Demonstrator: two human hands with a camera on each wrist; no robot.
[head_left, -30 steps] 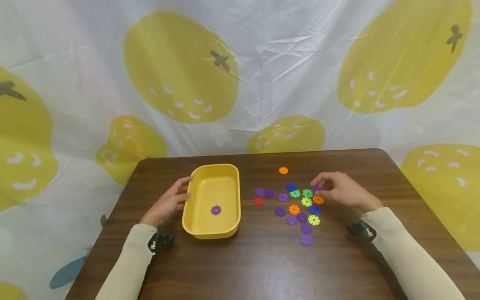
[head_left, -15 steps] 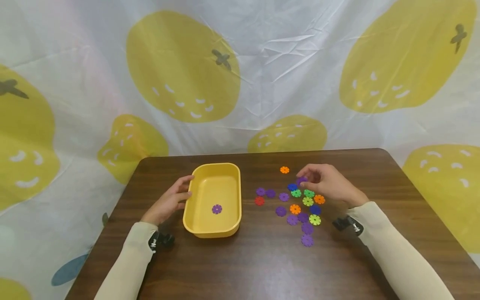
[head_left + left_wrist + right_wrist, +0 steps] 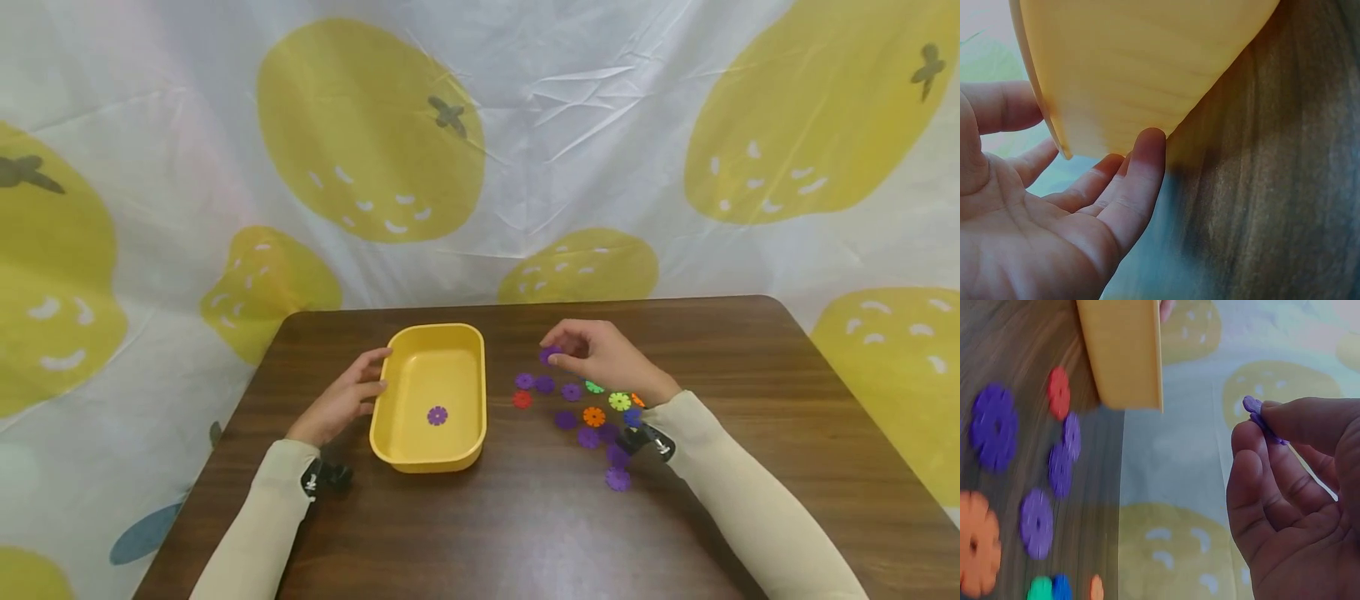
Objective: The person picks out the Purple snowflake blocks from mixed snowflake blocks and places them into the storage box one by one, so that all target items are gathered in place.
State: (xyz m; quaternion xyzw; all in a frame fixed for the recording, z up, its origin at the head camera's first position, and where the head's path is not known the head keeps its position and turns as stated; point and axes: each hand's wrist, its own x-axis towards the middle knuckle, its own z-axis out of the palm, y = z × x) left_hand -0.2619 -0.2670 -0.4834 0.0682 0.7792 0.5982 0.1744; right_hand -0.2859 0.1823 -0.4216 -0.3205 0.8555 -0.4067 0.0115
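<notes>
My right hand (image 3: 600,354) pinches a purple snowflake disc (image 3: 1259,419) between thumb and forefinger. It is raised above the table, right of the yellow plastic tub (image 3: 450,461). A single notched purple disc (image 3: 437,416) lies flat on the tub's floor. At the tub's left side rests my left hand (image 3: 341,404); its extended fingers touch the outer wall and rim, as the left wrist view shows up close. Right of the tub lie several loose discs, among them a red disc (image 3: 522,399), an orange disc (image 3: 594,417) and more purple ones. My right hand and forearm cover part of them.
The dark wooden table (image 3: 480,533) ends at a straight far edge with rounded corners. Behind it hangs a white curtain (image 3: 517,167) printed with yellow fruit. Each wrist wears a black camera strap.
The right hand has moved left with the purple disc, from the right side of the loose discs toward the tub. The left hand stays at the tub's side.
</notes>
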